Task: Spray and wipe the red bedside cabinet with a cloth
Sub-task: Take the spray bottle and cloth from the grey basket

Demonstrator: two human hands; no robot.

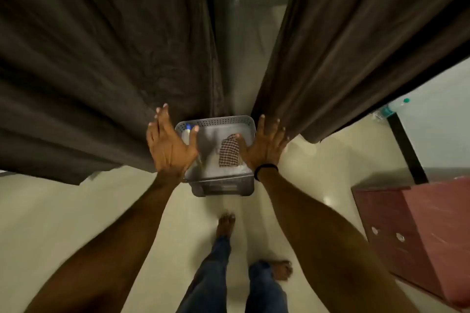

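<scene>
Two dark brown curtains hang to the floor, the left curtain [101, 58] and the right curtain [368, 46], parted so that a strip of dark glass [241, 7] shows between them. Below lies a glossy cream tiled floor [76, 211]. The one red bedside cabinet [437, 236] stands at the right edge of the view, well apart from both hands, with two small round fittings [399, 236] on its near face.

One grey perforated plastic basket [223, 188] sits on the floor at the foot of the gap between the curtains. The person's two bare forearms reach out over it. The left hand [170, 147] has its fingers spread wide and grips nothing. It hangs over the basket's left rim. The right hand [264, 147] is likewise spread flat and empty at the right rim, with a black band [265, 169] on its wrist.

In the basket lie one checked cloth [227, 152] and one pale blue-topped bottle [187, 127], blurred and partly behind the left thumb. Two bare feet [225, 223] in blue jeans stand just short of the basket. One clear water bottle [391, 108] with a teal cap lies far right, its label too small to read.
</scene>
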